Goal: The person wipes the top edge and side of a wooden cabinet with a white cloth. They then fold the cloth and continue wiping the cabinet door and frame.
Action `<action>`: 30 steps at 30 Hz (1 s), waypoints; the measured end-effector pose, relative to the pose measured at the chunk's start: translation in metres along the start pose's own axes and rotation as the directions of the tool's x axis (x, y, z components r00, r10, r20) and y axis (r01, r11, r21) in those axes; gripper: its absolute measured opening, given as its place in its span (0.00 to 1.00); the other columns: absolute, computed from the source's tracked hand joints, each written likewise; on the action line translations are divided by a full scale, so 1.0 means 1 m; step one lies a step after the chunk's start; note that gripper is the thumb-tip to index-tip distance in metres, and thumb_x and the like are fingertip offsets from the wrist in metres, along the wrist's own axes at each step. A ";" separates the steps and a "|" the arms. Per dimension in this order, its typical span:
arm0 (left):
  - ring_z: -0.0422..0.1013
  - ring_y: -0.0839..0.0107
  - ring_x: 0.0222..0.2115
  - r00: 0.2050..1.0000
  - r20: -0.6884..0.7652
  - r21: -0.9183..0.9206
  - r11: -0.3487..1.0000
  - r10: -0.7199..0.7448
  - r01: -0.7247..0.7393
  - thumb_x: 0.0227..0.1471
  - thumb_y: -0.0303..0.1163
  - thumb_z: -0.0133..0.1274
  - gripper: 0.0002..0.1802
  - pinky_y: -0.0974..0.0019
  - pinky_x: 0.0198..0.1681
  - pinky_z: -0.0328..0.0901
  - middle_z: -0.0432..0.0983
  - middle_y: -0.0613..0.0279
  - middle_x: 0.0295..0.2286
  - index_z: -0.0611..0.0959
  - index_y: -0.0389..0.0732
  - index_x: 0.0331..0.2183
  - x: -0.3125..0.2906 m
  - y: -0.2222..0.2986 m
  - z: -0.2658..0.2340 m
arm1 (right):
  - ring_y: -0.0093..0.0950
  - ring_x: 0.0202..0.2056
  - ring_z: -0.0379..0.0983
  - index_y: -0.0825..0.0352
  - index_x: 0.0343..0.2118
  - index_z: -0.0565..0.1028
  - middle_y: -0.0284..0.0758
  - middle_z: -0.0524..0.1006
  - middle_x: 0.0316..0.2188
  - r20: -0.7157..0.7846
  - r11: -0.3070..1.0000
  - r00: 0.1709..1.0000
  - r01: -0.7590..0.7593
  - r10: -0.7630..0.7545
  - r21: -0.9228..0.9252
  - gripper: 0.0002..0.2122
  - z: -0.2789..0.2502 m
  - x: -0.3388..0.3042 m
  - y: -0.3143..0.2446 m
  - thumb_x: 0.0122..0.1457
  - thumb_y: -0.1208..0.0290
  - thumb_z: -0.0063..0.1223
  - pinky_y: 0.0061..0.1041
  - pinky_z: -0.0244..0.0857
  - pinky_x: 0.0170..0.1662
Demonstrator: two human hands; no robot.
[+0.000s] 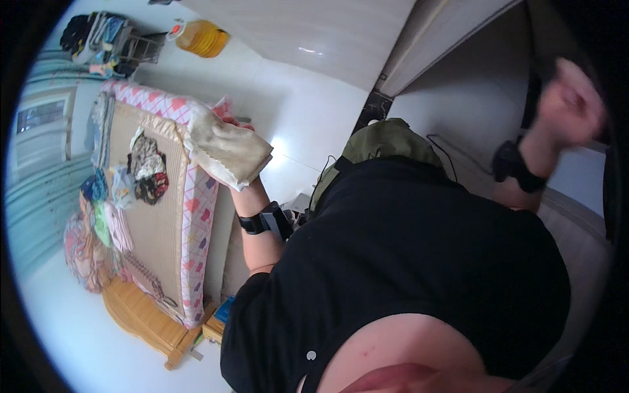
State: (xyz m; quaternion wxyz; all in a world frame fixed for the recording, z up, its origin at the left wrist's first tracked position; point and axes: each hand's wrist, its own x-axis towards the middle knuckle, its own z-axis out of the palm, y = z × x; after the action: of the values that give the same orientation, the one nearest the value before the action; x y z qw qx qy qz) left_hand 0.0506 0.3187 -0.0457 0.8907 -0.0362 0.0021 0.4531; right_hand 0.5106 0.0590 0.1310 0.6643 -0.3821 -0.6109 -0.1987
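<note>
A beige, stained cloth [226, 145] covers my left hand and hangs out over the near side of the bed. The fingers are hidden beneath it; the hand carries the cloth, and only the wrist and forearm show bare. My right hand [571, 103] is raised far out at the right, beside a dark doorway area. It is smeared by motion and looks curled, and nothing can be made out in it. Each wrist wears a black strap with a device.
At the left, a bed [157, 216] with a woven mat and pink patterned edge bears crumpled clothes [147, 164]. A large bottle of yellow oil [202, 39] stands on the pale floor. A wooden headboard [141, 321], teal curtains [39, 223] and a pale door [432, 46] surround the space.
</note>
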 end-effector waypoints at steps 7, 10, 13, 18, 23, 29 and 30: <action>0.64 0.62 0.46 0.954 0.232 0.470 0.880 -0.189 0.060 0.56 0.43 0.45 0.25 0.58 0.51 0.57 0.67 0.54 0.45 0.68 0.37 0.49 0.070 -0.121 0.041 | 0.18 0.21 0.56 0.61 0.23 0.66 0.26 0.62 0.19 0.280 -0.058 0.196 -0.715 0.940 0.696 0.10 0.146 -0.116 0.041 0.61 0.67 0.43 0.21 0.55 0.29; 0.65 0.60 0.46 0.930 0.213 0.366 0.907 -0.299 0.208 0.58 0.42 0.44 0.24 0.57 0.52 0.60 0.69 0.53 0.44 0.67 0.37 0.51 0.083 -0.184 0.087 | 0.21 0.28 0.65 0.60 0.34 0.68 0.29 0.68 0.27 0.507 -0.174 0.231 -0.756 0.830 0.630 0.05 0.201 -0.101 0.041 0.60 0.66 0.47 0.24 0.65 0.34; 0.66 0.58 0.48 0.933 0.157 0.474 0.853 -0.324 0.216 0.60 0.42 0.37 0.24 0.55 0.53 0.60 0.69 0.53 0.47 0.66 0.36 0.52 0.089 -0.196 0.105 | 0.29 0.46 0.70 0.66 0.47 0.68 0.36 0.71 0.45 0.678 -0.480 0.218 -0.558 0.702 0.677 0.15 0.221 -0.082 0.029 0.61 0.63 0.47 0.26 0.68 0.47; 0.66 0.58 0.49 0.991 -0.123 0.789 0.601 -0.046 0.126 0.62 0.41 0.31 0.24 0.56 0.53 0.61 0.67 0.52 0.50 0.65 0.35 0.53 0.087 -0.227 0.116 | 0.35 0.49 0.68 0.64 0.57 0.61 0.40 0.68 0.50 0.907 -0.949 0.381 -0.178 0.179 0.261 0.29 0.176 -0.089 0.060 0.62 0.46 0.35 0.41 0.64 0.53; 0.61 0.63 0.53 0.999 -0.029 0.960 0.278 -0.042 0.040 0.57 0.30 0.45 0.26 0.61 0.52 0.60 0.63 0.54 0.52 0.63 0.36 0.56 0.090 -0.240 0.111 | 0.41 0.57 0.58 0.61 0.62 0.51 0.41 0.59 0.58 0.950 -0.834 0.196 -0.457 0.244 0.309 0.34 0.103 -0.069 0.065 0.60 0.41 0.33 0.62 0.58 0.51; 0.68 0.69 0.39 0.999 -0.021 0.960 0.277 -0.046 0.033 0.57 0.35 0.44 0.14 0.69 0.42 0.61 0.70 0.61 0.41 0.73 0.38 0.43 0.105 -0.193 0.108 | 0.39 0.48 0.65 0.59 0.64 0.43 0.47 0.60 0.54 0.454 0.057 0.653 -0.605 0.607 0.795 0.40 -0.005 -0.012 0.056 0.54 0.45 0.45 0.39 0.66 0.45; 0.67 0.72 0.35 1.000 0.021 0.951 0.309 -0.018 -0.014 0.57 0.35 0.44 0.10 0.71 0.39 0.60 0.70 0.62 0.35 0.74 0.39 0.37 0.109 -0.186 0.106 | 0.38 0.46 0.66 0.57 0.64 0.40 0.47 0.58 0.55 0.190 0.556 0.723 -0.647 0.664 0.522 0.42 -0.027 0.009 0.050 0.52 0.46 0.47 0.35 0.66 0.43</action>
State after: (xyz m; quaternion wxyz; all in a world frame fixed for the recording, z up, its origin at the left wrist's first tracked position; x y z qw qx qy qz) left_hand 0.2618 0.3040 0.0679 0.7423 0.5007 0.2556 0.3647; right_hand 0.5666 0.0715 0.1272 0.7792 -0.3688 -0.4446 0.2431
